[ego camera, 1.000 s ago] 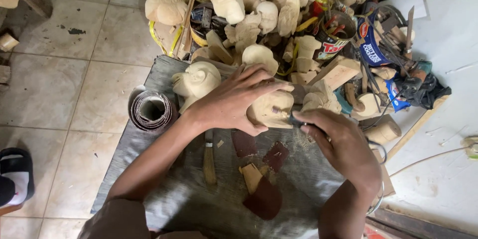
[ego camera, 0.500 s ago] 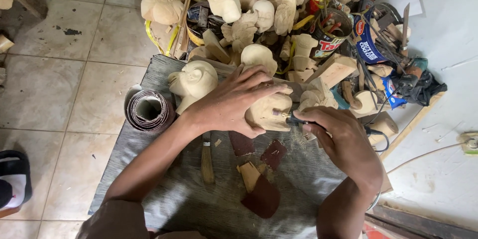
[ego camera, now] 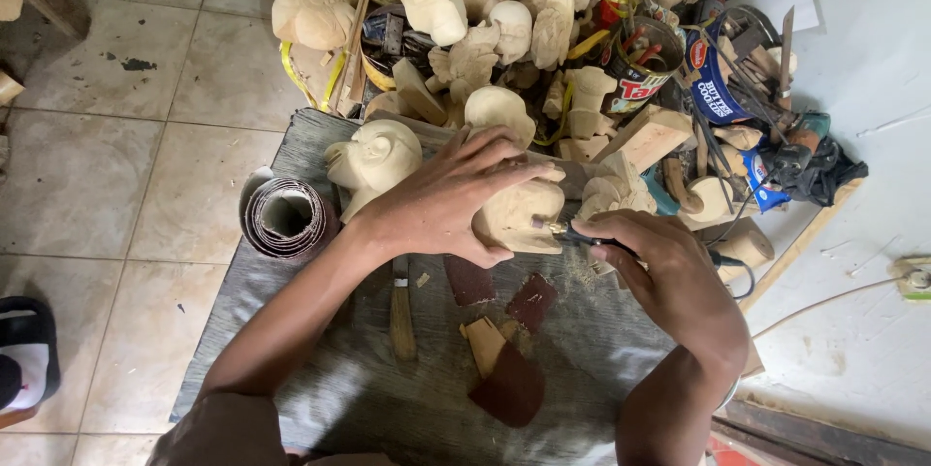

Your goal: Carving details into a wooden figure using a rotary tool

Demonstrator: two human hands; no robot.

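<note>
My left hand (ego camera: pixel 448 199) clamps a pale carved wooden piece (ego camera: pixel 524 214) down on a grey cloth (ego camera: pixel 291 369). In my right hand (ego camera: pixel 664 272) I grip a thin rotary carving tool (ego camera: pixel 572 233), its tip touching the right side of the piece. A cord (ego camera: pixel 727 262) runs from the tool to the right. Fine wood dust lies under the tool tip.
A roll of sandpaper (ego camera: pixel 286 217) stands at the left of the cloth. Dark red sandpaper scraps (ego camera: pixel 514 384) and a wooden-handled tool (ego camera: pixel 401 309) lie in front. Several unfinished carvings (ego camera: pixel 373 160), tins (ego camera: pixel 645 64) and tools crowd the far side. A wall socket (ego camera: pixel 914 279) sits on the right.
The view has shifted slightly; both hands stay on the carving, with the tool tip working the same spot on its right side.
</note>
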